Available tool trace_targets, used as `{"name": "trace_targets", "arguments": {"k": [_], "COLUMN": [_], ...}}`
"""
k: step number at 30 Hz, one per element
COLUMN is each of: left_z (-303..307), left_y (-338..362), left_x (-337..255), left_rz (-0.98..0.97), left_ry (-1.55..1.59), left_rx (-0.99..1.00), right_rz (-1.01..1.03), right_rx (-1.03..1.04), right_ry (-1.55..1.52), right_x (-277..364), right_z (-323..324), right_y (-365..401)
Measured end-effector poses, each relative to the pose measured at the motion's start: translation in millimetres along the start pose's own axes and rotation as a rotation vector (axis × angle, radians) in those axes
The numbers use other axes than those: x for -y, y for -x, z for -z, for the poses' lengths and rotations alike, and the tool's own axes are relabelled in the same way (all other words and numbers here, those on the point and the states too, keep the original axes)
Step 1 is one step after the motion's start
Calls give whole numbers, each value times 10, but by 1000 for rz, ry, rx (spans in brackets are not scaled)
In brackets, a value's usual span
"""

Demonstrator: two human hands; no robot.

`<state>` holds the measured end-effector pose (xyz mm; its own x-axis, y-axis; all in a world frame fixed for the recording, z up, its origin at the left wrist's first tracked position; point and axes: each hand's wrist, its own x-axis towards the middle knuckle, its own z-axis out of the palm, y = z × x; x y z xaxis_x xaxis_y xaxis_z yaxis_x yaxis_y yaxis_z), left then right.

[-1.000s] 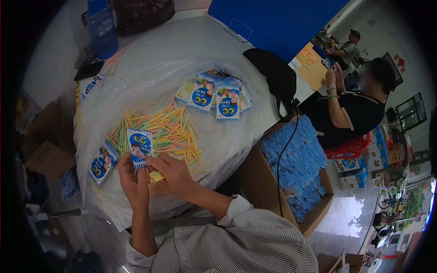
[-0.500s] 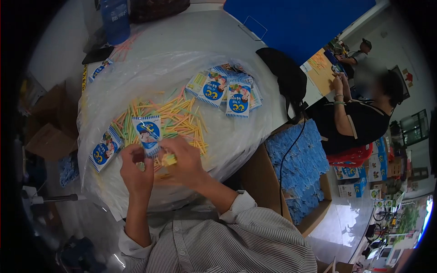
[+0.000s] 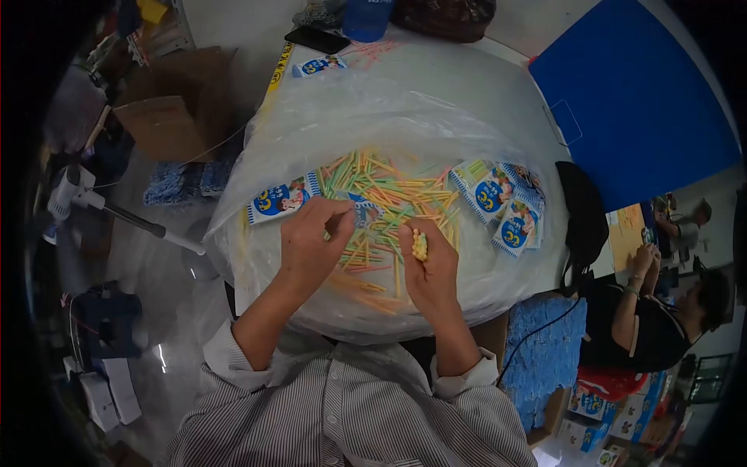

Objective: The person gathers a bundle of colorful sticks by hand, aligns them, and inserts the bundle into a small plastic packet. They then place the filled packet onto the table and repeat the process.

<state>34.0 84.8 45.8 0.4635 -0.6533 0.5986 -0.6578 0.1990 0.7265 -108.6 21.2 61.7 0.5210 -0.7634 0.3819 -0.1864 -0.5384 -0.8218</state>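
My left hand (image 3: pixel 313 240) is curled, its thumb and forefinger at the edge of a small blue-and-white packet (image 3: pixel 364 212). My right hand (image 3: pixel 432 268) is closed around a short bundle of yellow sticks (image 3: pixel 420 245), whose ends show beside the thumb. Beneath both hands lies a loose pile of yellow, green and pink sticks (image 3: pixel 412 194) on a clear plastic sheet (image 3: pixel 311 124). One printed packet (image 3: pixel 282 199) rests left of the pile. To its right, several more packets (image 3: pixel 517 226) overlap.
On the white table (image 3: pixel 467 74) are a phone (image 3: pixel 317 40), a blue container (image 3: pixel 366 19) and a black cap (image 3: pixel 583 218). A carton of blue packets (image 3: pixel 541 350) stands at the lower right. Another person (image 3: pixel 638 323) sits at the right. An open cardboard box (image 3: pixel 175 109) is at the left.
The view has turned, so the table appears farther right. The small packet has tilted and dropped lower between my hands, and my hands are farther apart. The yellow bundle remains in my right hand.
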Motion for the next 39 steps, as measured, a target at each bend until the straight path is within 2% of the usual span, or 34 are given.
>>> {"name": "trace_targets", "arguments": {"k": [1,2,4,5,7,8,10,12,14,16,20,22,23,24,25,26,27,28,32,34,35,37,39], "left_z": [-13,-33,-62,-71,-98,-117,-139,-132,-145,-169,-254,-279,-272,-263,-257,-248,-234,-223,-199,-208,-204,-192,-198], "left_y": [1,2,1,0,8,13,18,27,62,82,119,140,136,128,124,119,112,109,91,77,74,73,92], "left_x": [-5,-14,-35,-50,-68,-71,-98,-152,-151,-166,-203,-217,-223,-224,-224,-223,-220,-212,-211,-225,-207,-135,-57], "left_rz": [2,-34,-71,-109,-149,-176,-203,-222,-228,-234,-209,-196,-118,-41,-42,59,159,158,247,247,248,242,269], "left_ry": [-3,-31,-52,-110,-163,-168,-169,-176,-176,-174,-46,-20,1,19,20,70,121,118,161,185,168,187,275], "left_rx": [-7,-14,-17,-9,3,-3,-5,45,80,112,185,195,198,198,192,145,95,84,58,62,30,-22,-20], "right_rz": [161,164,-69,-74,-116,-121,-153,-144,-135,7,-42,14,11,110,212,222,136,51,50,243,236,200,-43], "right_rx": [-8,-6,165,162,323,319,482,506,525,581,711,813,813,706,599,601,522,442,300,181,167,-141,-55], "right_ry": [132,134,304,308,441,444,460,474,487,555,681,667,670,618,565,569,407,245,19,87,97,149,-34], "right_x": [47,86,151,164,176,193,214,157,73,-6,27,65,78,92,114,169,245,292,109,40,22,2,63], "right_z": [8,17,47,52,52,71,122,151,189,240,278,288,308,330,347,364,378,379,263,194,178,170,140], "right_y": [-6,-12,-10,-26,-107,-135,-190,-237,-288,-334,-401,-409,-412,-424,-447,-475,-494,-499,-391,-302,-257,-179,-54]}}
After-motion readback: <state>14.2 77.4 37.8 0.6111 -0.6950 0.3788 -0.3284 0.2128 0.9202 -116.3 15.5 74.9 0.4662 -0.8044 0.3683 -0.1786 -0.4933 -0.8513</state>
